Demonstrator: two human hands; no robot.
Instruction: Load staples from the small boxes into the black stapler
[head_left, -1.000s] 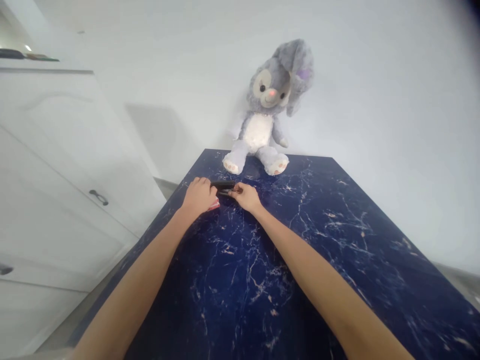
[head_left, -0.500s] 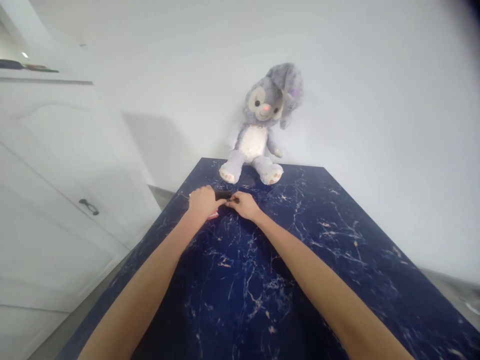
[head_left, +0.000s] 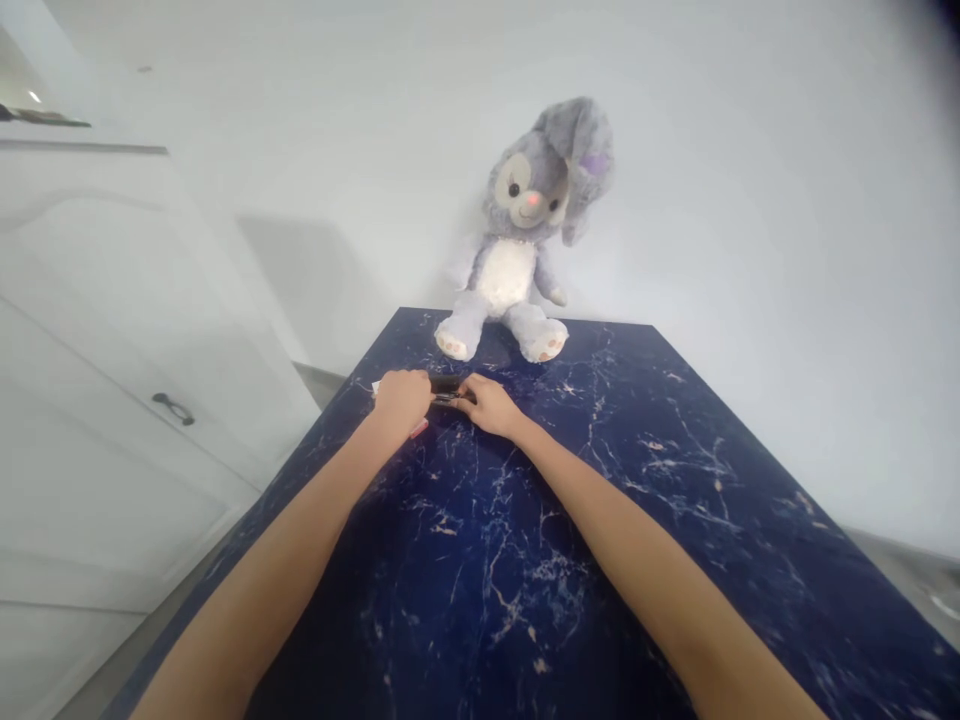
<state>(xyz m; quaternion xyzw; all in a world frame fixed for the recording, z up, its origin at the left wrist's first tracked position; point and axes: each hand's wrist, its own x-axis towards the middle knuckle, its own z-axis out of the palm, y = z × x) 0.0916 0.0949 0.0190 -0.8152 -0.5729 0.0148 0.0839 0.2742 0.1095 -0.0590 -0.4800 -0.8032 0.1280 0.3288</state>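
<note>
Right hand (head_left: 491, 407) pinches some little dark thing (head_left: 447, 397) far on the desk (head_left: 487, 560); left hand (head_left: 405, 400) curled, can't tell around what.

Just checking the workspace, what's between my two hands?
In the head view, a black object and a thin shiny piece lie between the left hand and right hand, too small to identify.

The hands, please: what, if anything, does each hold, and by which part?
The right hand pinches a slim dark object near its right end; left hand, unclear.
</note>
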